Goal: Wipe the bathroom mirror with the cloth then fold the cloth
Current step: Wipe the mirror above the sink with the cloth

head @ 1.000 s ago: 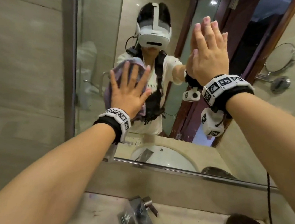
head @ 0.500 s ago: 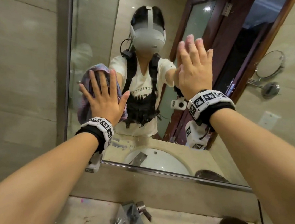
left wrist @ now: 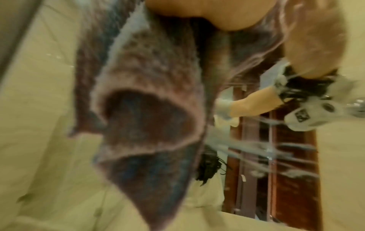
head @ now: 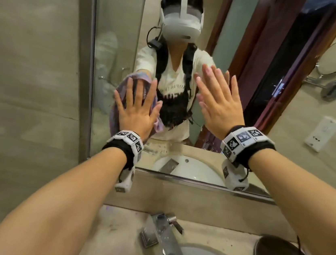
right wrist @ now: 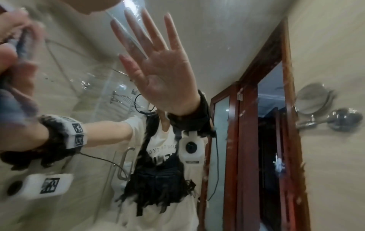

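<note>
My left hand (head: 138, 115) presses the purple terry cloth (head: 117, 108) flat-fingered against the steel-framed bathroom mirror (head: 120, 26) — wiping is under way. Right hand (head: 221, 106) open on the glass beside it; droplets remain, and folding is not begun.

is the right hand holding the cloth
No, the right hand lies flat and bare on the mirror; the left hand presses the cloth.

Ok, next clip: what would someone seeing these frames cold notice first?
Two flat hands on the mirror: the left hand presses a purple cloth against the lower left of the glass, while the bare right hand rests beside it, fingers spread. Above them the mirror reflects the person wearing a white headset, and below sit the faucet and basin.
</note>
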{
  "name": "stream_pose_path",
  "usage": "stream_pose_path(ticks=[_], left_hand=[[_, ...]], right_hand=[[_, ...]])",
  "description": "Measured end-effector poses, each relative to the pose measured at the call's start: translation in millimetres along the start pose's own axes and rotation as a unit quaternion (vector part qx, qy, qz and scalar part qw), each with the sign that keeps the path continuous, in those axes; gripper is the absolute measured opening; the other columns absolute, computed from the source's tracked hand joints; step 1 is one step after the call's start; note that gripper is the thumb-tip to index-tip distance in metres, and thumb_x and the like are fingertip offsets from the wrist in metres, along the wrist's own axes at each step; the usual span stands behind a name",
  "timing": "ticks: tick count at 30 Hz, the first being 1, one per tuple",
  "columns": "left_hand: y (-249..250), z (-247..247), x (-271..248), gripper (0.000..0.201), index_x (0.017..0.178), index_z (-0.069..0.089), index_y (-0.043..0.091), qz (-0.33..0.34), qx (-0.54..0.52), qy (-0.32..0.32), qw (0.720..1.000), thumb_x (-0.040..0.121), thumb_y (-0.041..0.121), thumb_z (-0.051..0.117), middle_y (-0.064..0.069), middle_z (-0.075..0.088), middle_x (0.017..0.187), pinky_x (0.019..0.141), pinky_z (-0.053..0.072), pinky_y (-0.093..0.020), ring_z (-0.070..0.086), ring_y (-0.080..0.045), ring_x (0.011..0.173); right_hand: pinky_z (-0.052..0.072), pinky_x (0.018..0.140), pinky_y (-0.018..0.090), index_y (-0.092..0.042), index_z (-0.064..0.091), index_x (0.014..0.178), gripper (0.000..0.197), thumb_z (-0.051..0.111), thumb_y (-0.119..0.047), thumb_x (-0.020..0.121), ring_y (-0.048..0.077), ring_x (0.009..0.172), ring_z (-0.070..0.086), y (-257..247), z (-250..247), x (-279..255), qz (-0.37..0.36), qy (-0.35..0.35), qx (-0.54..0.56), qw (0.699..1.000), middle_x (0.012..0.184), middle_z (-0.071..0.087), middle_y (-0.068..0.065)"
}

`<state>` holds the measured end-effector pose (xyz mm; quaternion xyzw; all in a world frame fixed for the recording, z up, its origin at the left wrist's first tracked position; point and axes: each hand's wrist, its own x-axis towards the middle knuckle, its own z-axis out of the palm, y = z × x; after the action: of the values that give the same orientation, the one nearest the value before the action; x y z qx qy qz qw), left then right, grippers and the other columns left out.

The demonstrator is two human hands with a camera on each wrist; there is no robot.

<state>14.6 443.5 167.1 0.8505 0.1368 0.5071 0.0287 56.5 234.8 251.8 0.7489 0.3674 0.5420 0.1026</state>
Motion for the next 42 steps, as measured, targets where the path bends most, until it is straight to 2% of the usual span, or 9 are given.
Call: stream_pose_path(ticks=[9,14,20,23,30,32,34,36,42], left_hand=[[-17,-1,-5,0.063,0.148,0.010,0.014,-0.084,-0.015,-0.003,0.996,0.098,0.051,0.015,-0.022,0.024,0.151,0.109,0.012,-0.063,0.022,-0.043,0.138],[40,16,-22,0.064,0.145,0.020,0.016,0.055,0.014,-0.012,0.998,0.093,0.051,0.028,-0.013,0.037,0.148,0.104,0.016,-0.061,0.035,-0.035,0.136],[114,34,-40,0.064,0.146,0.008,0.017,0.234,0.027,-0.051,0.971,0.092,0.050,0.017,-0.001,0.026,0.154,0.112,0.000,-0.058,0.025,-0.020,0.142],[120,47,-45,0.060,0.145,0.008,0.017,0.341,0.045,-0.051,0.937,0.093,0.046,0.017,0.000,0.029,0.153,0.109,-0.013,-0.054,0.027,-0.020,0.141],[54,52,-68,0.058,0.137,0.045,0.025,0.562,0.042,-0.127,0.816,0.082,0.027,0.026,0.003,0.047,0.142,0.112,-0.016,-0.047,0.041,-0.024,0.133],[19,57,-72,0.057,0.139,0.041,0.023,0.593,0.052,-0.119,0.795,0.082,0.029,0.033,-0.001,0.036,0.149,0.113,-0.019,-0.045,0.019,-0.026,0.143],[-19,56,-80,0.062,0.147,0.024,0.025,0.557,0.062,-0.119,0.819,0.086,0.035,0.035,-0.001,0.000,0.159,0.114,-0.019,-0.045,-0.011,-0.021,0.145],[-55,51,-88,0.063,0.148,0.012,0.029,0.472,0.075,-0.119,0.870,0.091,0.038,0.036,0.004,-0.018,0.156,0.114,-0.014,-0.046,-0.018,-0.018,0.144],[-108,21,-87,0.061,0.147,-0.004,0.034,0.167,0.108,-0.125,0.972,0.097,0.042,0.031,-0.006,0.012,0.156,0.113,-0.008,-0.047,-0.011,-0.025,0.144]], right_hand=[[-0.007,0.116,0.044,-0.016,0.033,0.144,0.055,0.047,-0.023,0.092,0.028,0.141,0.017,-11,6,-27,-0.003,0.010,0.005,1.000,0.151,0.028,0.015],[-0.003,0.117,0.042,-0.016,0.037,0.141,0.053,0.049,-0.022,0.090,0.028,0.139,0.022,-7,5,-46,0.033,0.023,0.011,0.999,0.149,0.033,0.016],[0.010,0.114,0.051,-0.016,0.030,0.143,0.053,0.045,-0.021,0.092,0.028,0.141,0.017,1,-12,-78,0.067,-0.016,0.041,0.997,0.151,0.028,0.017],[0.011,0.113,0.051,-0.015,0.032,0.143,0.049,0.042,-0.022,0.095,0.031,0.140,0.024,11,-13,-91,0.059,-0.020,0.023,0.998,0.150,0.030,0.018],[0.007,0.115,0.047,-0.015,0.032,0.142,0.052,0.047,-0.023,0.093,0.031,0.139,0.024,-27,8,-96,0.051,-0.017,0.045,0.998,0.149,0.032,0.018],[0.000,0.117,0.043,-0.014,0.034,0.142,0.053,0.046,-0.022,0.092,0.031,0.139,0.022,-45,13,-87,0.040,-0.012,0.064,0.997,0.149,0.031,0.018],[-0.002,0.117,0.041,-0.013,0.037,0.141,0.049,0.044,-0.023,0.093,0.030,0.138,0.022,-60,18,-75,0.019,0.010,0.082,0.996,0.148,0.033,0.019],[0.001,0.117,0.043,-0.013,0.037,0.141,0.048,0.043,-0.024,0.094,0.030,0.138,0.022,-75,21,-64,0.008,0.022,0.100,0.995,0.147,0.035,0.019],[0.018,0.113,0.057,-0.012,0.037,0.141,0.049,0.045,-0.025,0.095,0.032,0.139,0.025,-110,30,-42,-0.004,0.027,0.153,0.988,0.148,0.033,0.018]])
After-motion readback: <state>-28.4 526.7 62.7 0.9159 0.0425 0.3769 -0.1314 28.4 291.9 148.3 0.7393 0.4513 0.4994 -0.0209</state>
